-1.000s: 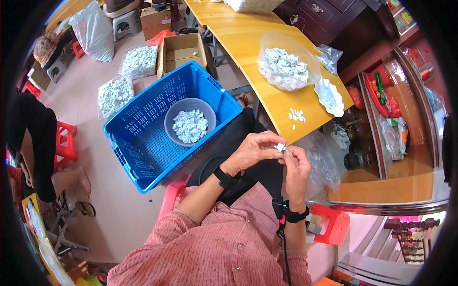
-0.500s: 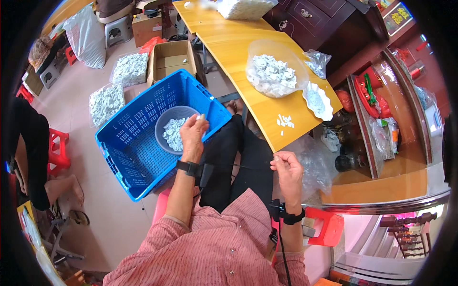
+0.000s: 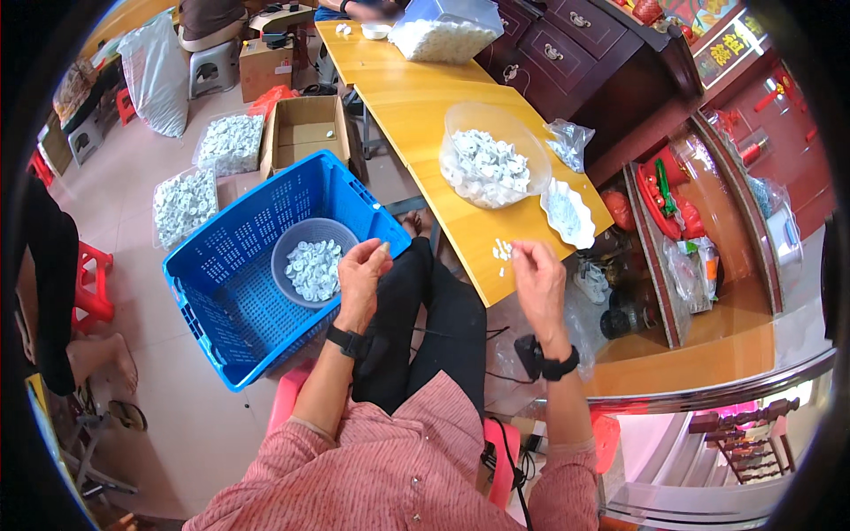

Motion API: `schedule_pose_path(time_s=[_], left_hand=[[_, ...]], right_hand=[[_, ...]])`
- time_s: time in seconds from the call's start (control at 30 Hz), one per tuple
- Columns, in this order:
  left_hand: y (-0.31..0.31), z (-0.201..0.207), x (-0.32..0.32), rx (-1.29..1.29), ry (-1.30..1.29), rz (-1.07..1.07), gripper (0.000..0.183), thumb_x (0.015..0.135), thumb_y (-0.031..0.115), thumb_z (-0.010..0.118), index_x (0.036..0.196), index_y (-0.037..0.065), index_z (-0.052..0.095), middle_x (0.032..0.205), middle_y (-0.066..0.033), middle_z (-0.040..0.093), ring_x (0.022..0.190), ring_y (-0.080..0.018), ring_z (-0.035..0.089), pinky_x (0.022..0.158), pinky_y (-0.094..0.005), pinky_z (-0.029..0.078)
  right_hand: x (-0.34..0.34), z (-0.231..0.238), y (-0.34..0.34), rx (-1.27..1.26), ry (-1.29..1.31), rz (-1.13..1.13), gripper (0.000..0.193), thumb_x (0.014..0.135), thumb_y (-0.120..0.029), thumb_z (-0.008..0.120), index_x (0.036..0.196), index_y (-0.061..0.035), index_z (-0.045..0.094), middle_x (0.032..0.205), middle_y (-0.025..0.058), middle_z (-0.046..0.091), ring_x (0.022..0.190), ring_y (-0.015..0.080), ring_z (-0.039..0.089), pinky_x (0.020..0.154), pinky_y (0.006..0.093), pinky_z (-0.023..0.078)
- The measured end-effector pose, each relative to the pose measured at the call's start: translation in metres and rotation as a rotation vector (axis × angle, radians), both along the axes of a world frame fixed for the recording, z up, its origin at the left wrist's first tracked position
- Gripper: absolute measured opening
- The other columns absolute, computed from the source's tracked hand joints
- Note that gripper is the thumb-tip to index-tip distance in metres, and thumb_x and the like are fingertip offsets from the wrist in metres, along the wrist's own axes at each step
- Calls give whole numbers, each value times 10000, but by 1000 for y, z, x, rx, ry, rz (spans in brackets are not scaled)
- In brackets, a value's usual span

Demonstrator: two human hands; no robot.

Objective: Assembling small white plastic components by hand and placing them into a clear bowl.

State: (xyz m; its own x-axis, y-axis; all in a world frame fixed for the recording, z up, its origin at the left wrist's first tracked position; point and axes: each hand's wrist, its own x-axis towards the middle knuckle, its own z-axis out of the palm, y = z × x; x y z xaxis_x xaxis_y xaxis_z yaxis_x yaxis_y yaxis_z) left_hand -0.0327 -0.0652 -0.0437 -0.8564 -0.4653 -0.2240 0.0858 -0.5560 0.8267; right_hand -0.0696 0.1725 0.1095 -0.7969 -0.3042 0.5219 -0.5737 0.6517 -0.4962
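Observation:
My left hand is closed in a pinch beside a grey round bowl of small white plastic parts. What its fingertips hold is too small to make out. The bowl stands inside a blue plastic crate at my left. On the near corner of the yellow table, my right hand has its fingers drawn together beside a little pile of tiny white pieces. Whether it grips one of them does not show clearly. Dark bands are on both wrists.
A large clear tub of white parts and a white scalloped dish stand on the table. Two clear boxes of parts and an open carton lie beyond the crate. Other people sit at the left and the far end.
My right hand has gone from below the table's corner up to the small pile. The left hand has drawn back from over the bowl toward my knees. The whole view has shifted slightly.

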Motion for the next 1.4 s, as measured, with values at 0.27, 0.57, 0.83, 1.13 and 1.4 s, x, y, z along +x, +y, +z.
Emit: schedule_pose_path(time_s=[0.27,0.57,0.83,1.13,1.4], left_hand=[[39,30,14,-46,52,-262,218,890,116,708,1061,-16,682,922,-61,686,792,-131,643,724,-264,529],[43,32,15,-6,7,-315,245,881,116,723,1073,-30,676,921,-55,676,798,-122,626,720,-260,528],[44,32,15,-19,-21,-337,232,886,123,721,1064,-20,679,910,-44,674,794,-116,622,710,-255,528],[49,35,18,-84,26,-381,232,914,143,689,1089,-9,678,915,-41,675,807,-107,622,724,-255,526],[58,44,25,116,246,-432,381,996,221,596,1286,-24,560,1129,-128,660,940,-182,661,833,-312,558]], right_hand=[[-114,11,-30,104,177,-24,139,896,-91,577,956,-5,669,915,181,646,866,371,626,770,435,497],[-192,15,-46,438,-314,-146,362,742,-148,685,1078,-17,719,1092,225,693,1017,325,677,905,372,517],[-209,2,-40,420,-317,-147,188,755,-171,720,842,-4,720,788,125,717,744,245,676,695,353,515],[-159,14,-26,-54,-45,-192,118,804,-98,673,848,11,689,939,161,659,873,294,643,796,361,505],[-29,3,-34,-116,-102,143,83,842,-53,672,875,13,633,960,129,637,882,248,627,801,343,496]])
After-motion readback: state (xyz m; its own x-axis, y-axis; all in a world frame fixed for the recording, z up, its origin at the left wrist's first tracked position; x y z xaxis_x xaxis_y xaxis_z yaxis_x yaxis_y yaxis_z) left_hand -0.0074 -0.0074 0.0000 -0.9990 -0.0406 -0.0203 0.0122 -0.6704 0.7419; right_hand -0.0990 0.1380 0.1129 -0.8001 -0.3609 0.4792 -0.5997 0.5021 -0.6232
